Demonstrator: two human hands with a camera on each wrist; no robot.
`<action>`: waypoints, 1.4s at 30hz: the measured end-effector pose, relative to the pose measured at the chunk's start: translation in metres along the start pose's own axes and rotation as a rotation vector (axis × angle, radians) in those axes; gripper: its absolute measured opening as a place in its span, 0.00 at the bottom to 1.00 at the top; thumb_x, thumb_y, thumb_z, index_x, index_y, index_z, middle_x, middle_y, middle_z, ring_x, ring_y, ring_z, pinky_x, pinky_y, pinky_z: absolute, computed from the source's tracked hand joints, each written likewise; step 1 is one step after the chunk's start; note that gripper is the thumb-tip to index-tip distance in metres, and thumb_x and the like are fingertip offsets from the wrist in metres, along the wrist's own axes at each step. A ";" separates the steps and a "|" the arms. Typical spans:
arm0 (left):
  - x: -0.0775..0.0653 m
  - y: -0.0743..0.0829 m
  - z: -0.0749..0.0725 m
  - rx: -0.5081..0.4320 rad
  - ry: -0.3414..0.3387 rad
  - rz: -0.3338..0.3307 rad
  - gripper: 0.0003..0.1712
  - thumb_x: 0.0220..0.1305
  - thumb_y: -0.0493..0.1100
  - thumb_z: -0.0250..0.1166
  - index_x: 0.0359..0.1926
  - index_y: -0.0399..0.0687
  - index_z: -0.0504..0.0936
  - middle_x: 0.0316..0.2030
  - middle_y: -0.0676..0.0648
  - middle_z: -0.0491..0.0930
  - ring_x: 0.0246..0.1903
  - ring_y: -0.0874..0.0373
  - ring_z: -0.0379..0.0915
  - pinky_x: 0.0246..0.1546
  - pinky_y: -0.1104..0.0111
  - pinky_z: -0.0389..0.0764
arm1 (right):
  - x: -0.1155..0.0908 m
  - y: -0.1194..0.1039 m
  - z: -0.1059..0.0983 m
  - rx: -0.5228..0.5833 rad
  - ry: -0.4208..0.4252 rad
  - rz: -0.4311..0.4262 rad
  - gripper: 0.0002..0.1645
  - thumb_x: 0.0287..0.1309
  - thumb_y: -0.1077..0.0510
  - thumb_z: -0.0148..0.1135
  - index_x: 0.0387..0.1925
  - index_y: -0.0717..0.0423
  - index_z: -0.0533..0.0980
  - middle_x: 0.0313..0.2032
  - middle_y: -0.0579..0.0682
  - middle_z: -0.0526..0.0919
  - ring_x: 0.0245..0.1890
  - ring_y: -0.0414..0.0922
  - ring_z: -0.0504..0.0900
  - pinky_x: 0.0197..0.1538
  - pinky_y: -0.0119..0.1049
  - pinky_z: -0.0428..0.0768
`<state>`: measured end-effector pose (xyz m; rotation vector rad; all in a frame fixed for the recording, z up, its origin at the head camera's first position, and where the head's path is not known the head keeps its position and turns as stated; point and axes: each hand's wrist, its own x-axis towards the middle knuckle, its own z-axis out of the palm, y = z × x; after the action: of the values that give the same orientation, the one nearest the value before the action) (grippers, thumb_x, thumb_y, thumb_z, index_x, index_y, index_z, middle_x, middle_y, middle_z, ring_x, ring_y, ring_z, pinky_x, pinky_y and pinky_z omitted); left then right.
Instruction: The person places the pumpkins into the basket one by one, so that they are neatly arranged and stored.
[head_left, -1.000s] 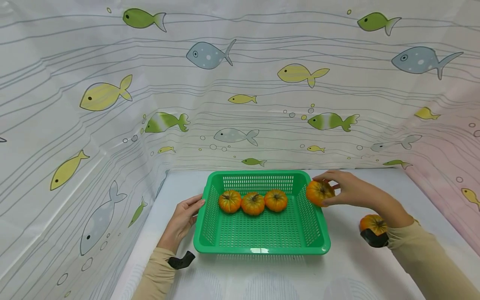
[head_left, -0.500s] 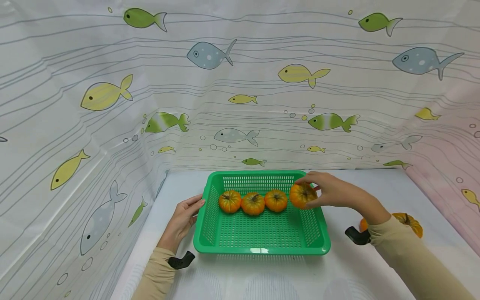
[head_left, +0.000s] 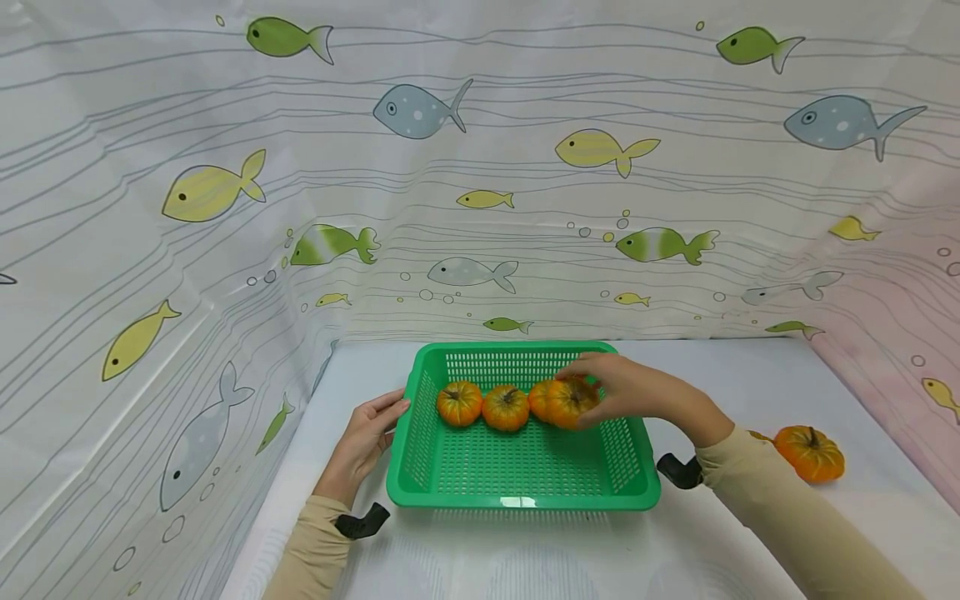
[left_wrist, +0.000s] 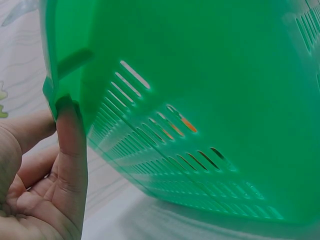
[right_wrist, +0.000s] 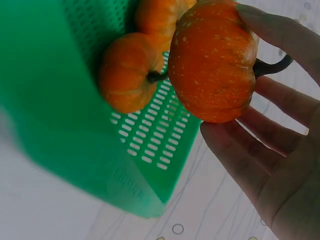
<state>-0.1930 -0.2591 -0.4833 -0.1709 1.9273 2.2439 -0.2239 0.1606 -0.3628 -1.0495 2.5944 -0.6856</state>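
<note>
A green plastic basket (head_left: 480,501) with slotted walls stands on the table. My left hand (head_left: 365,437) holds its left rim, and in the left wrist view the thumb and fingers (left_wrist: 71,165) pinch the edge. My right hand (head_left: 633,392) grips a small orange pumpkin (head_left: 573,405) by its sides, over the right part of the basket. The right wrist view shows this pumpkin's dark curved stem (right_wrist: 272,66) facing the palm. Three pumpkins sit in a row inside: one at left (head_left: 459,403), one in the middle (head_left: 506,408), and one at right (head_left: 542,398) partly hidden behind the held pumpkin.
On the table to the right lies another orange pumpkin (head_left: 810,454). A bit of a further one (head_left: 760,435) peeks out behind the right sleeve (head_left: 780,500). White sheeting (head_left: 480,292) printed with fish encloses the back and sides.
My right hand has carried the pumpkin leftward from over the basket's right rim to beside the row inside. The left hand and basket have stayed put.
</note>
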 end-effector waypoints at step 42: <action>0.001 -0.001 -0.001 0.000 -0.009 -0.002 0.33 0.75 0.40 0.63 0.74 0.32 0.66 0.46 0.57 0.88 0.43 0.65 0.87 0.42 0.71 0.91 | 0.085 -0.052 0.071 -0.110 -0.207 -0.179 0.32 0.54 0.55 0.79 0.61 0.54 0.80 0.59 0.48 0.84 0.58 0.44 0.79 0.64 0.36 0.81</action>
<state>-0.1942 -0.2595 -0.4850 -0.1622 1.9219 2.2395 -0.2248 0.0446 -0.4013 -1.3241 2.4036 -0.4481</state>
